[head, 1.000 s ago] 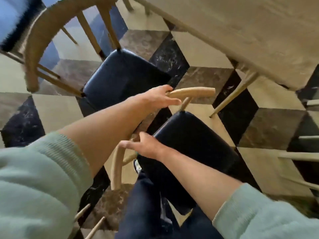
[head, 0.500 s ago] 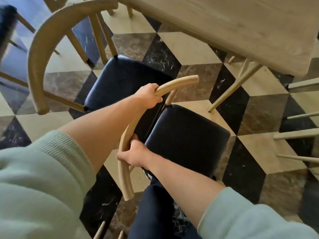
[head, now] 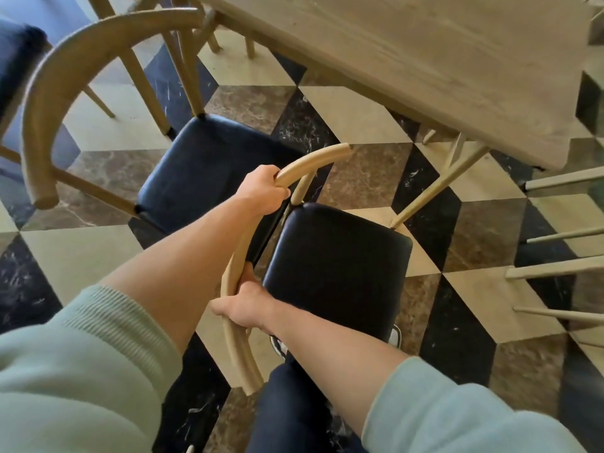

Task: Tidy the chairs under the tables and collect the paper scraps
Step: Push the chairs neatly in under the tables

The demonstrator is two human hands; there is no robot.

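Two bare hands grip the curved wooden back rail [head: 235,273] of one chair. The left hand [head: 266,191], farther out, is closed around the rail near its far end. The right hand [head: 245,304], nearer the body, is wrapped around the same rail lower along the curve, thumb side up. Both forearms are bare, with pale green sleeves [head: 81,371] pushed up. Just right of the hands lies this chair's black padded seat [head: 336,266], its far corner touching or nearly touching a slanted table leg [head: 438,188]. The table [head: 425,60], light wood, lies beyond and to the right of the hands; the seat is not yet under it. Left of the hands stands a second chair [head: 209,171] with a black seat and curved back. Below everything is a floor [head: 359,106] of cream, brown and black tiles. No paper scraps can be made out.
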